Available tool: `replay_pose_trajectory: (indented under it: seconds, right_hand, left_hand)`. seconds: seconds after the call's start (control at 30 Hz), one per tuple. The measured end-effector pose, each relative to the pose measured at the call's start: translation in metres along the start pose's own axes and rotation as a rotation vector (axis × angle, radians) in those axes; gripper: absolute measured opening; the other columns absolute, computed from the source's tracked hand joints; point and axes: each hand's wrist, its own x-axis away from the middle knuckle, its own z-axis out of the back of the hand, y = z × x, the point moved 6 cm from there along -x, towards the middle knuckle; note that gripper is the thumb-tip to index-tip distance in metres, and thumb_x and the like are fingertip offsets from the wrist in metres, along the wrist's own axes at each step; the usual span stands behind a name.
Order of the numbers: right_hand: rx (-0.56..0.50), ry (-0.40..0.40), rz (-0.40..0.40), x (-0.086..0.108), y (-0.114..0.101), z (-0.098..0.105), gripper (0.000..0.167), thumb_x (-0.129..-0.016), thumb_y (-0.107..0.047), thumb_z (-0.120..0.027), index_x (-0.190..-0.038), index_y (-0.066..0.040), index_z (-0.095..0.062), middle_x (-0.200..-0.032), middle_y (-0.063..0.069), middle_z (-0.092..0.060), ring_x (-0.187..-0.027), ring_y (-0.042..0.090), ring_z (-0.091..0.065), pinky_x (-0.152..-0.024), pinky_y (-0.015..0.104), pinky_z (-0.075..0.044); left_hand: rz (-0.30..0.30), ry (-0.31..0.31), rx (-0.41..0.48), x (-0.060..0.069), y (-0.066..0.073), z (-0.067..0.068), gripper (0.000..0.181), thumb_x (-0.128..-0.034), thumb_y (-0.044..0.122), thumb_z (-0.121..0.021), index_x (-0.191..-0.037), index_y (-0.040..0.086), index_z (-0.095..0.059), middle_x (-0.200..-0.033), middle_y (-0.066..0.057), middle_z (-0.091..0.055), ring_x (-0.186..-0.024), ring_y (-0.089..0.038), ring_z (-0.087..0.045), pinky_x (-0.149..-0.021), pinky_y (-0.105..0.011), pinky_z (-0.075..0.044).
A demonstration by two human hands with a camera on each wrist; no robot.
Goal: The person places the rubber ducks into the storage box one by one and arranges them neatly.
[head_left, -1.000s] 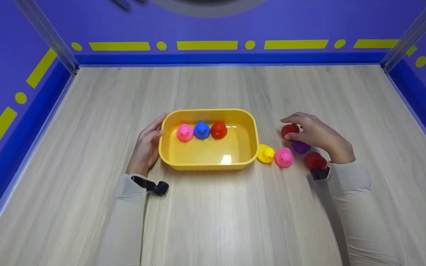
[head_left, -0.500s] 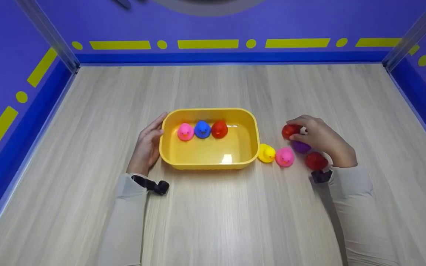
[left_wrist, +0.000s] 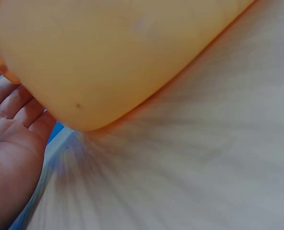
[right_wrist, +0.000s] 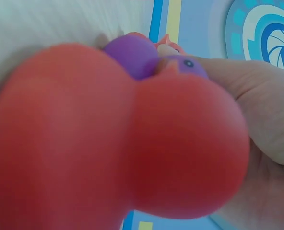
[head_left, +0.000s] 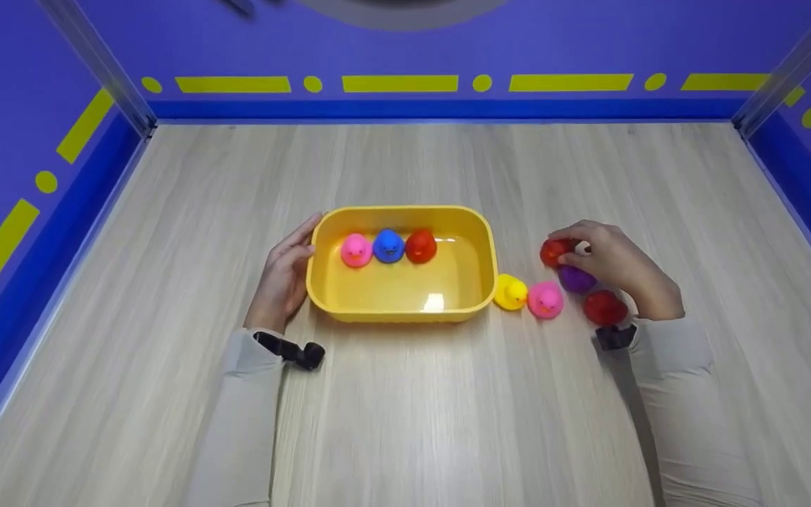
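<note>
In the head view a yellow plastic basin holds a pink rubber duck, a blue one and a red one, side by side along its back wall. My left hand rests against the basin's left side, fingers extended along it. To the right, my right hand pinches another red duck between thumb and fingers at the table. A purple duck sits just below the thumb. Nearer the wrist is one more red duck, which fills much of the right wrist view.
A yellow duck stands by the basin's right front corner, with a pink duck beside it. The wooden tabletop is bounded by blue panels at the back and both sides.
My right hand has shifted slightly right, its fingertips uncovering more of the far red duck. The left hand and basin stay in place; the view has drifted slightly.
</note>
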Motion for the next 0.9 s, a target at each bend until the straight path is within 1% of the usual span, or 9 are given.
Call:
replay_pose_trajectory:
  seconds: [0.27, 0.4, 0.57, 0.73, 0.9]
  right_hand:
    - [-0.004, -0.007, -0.040, 0.0005, 0.0016, -0.0017, 0.033, -0.090, -0.005, -0.064, -0.123, -0.005, -0.064, -0.115, 0.018, -0.063, -0.101, 0.034, -0.056, -0.091, 0.053, -0.053]
    - [-0.003, 0.003, -0.035, 0.0010, 0.0015, -0.0015, 0.033, -0.090, -0.005, -0.064, -0.122, -0.005, -0.064, -0.114, 0.018, -0.064, -0.100, 0.033, -0.056, -0.090, 0.053, -0.053]
    - [-0.004, 0.022, -0.017, 0.0019, -0.0002, -0.0001, 0.032, -0.090, -0.005, -0.064, -0.121, -0.004, -0.065, -0.112, 0.018, -0.065, -0.098, 0.033, -0.057, -0.089, 0.053, -0.053]
    - [-0.006, 0.016, -0.027, 0.0015, 0.0006, -0.0006, 0.032, -0.090, -0.005, -0.063, -0.122, -0.004, -0.064, -0.113, 0.018, -0.064, -0.100, 0.033, -0.057, -0.092, 0.055, -0.051]
    - [0.001, 0.017, -0.027, 0.0011, 0.0021, -0.0020, 0.033, -0.090, -0.004, -0.063, -0.122, -0.003, -0.064, -0.113, 0.018, -0.064, -0.100, 0.033, -0.057, -0.091, 0.054, -0.052]
  left_hand:
    - [0.001, 0.020, 0.018, -0.0002, -0.0004, 0.0009, 0.055, -0.0899, -0.008, -0.034, -0.145, -0.007, -0.029, -0.157, -0.017, -0.027, -0.146, -0.024, -0.025, -0.116, -0.032, -0.031]
    - [0.002, 0.029, 0.023, 0.0002, -0.0010, 0.0017, 0.056, -0.0895, -0.008, -0.034, -0.145, -0.008, -0.030, -0.156, -0.016, -0.029, -0.146, -0.023, -0.026, -0.117, -0.032, -0.029]
    - [0.007, 0.022, 0.027, -0.0002, -0.0018, 0.0012, 0.056, -0.0898, -0.008, -0.033, -0.146, -0.008, -0.030, -0.157, -0.016, -0.029, -0.145, -0.023, -0.027, -0.117, -0.034, -0.029]
    - [-0.001, 0.021, 0.028, -0.0010, -0.0019, 0.0008, 0.056, -0.0891, -0.008, -0.033, -0.145, -0.009, -0.028, -0.156, -0.018, -0.028, -0.146, -0.025, -0.026, -0.117, -0.034, -0.030]
    - [0.002, 0.021, 0.029, 0.0004, -0.0012, 0.0009, 0.057, -0.0890, -0.008, -0.034, -0.145, -0.008, -0.029, -0.157, -0.016, -0.028, -0.146, -0.024, -0.026, -0.117, -0.033, -0.031]
